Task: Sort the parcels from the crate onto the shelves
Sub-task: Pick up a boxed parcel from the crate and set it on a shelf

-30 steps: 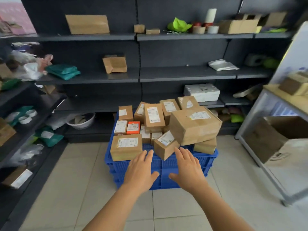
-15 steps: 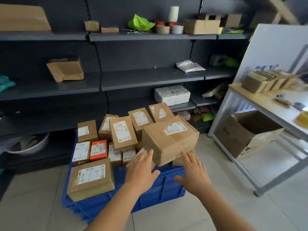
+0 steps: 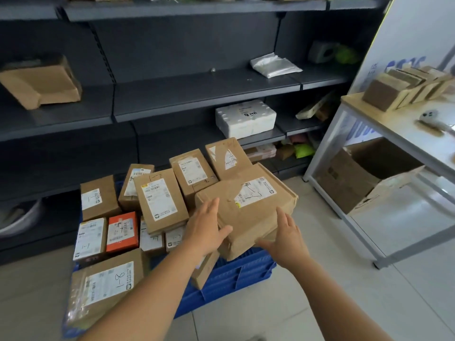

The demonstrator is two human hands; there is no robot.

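Observation:
A blue crate [image 3: 236, 271] on the floor is heaped with several brown labelled parcels and one orange parcel [image 3: 122, 231]. The largest parcel [image 3: 248, 205] lies tilted on top at the crate's right end. My left hand [image 3: 204, 230] lies on its left side with fingers straight and the thumb on the front face. My right hand [image 3: 285, 235] touches its front right corner, thumb up along the side, fingers reaching under the bottom edge. Dark grey shelves [image 3: 197, 94] stand behind the crate.
A brown parcel [image 3: 41, 84], a white bag [image 3: 273, 65] and a white foam box [image 3: 245, 118] sit on the shelves. A light table [image 3: 394, 124] with stacked boxes stands at the right, with an open carton [image 3: 357, 178] beneath it. Tiled floor lies between crate and table.
Both hands moved forward from in front of the crate onto the large parcel. My view shifted closer and to the right.

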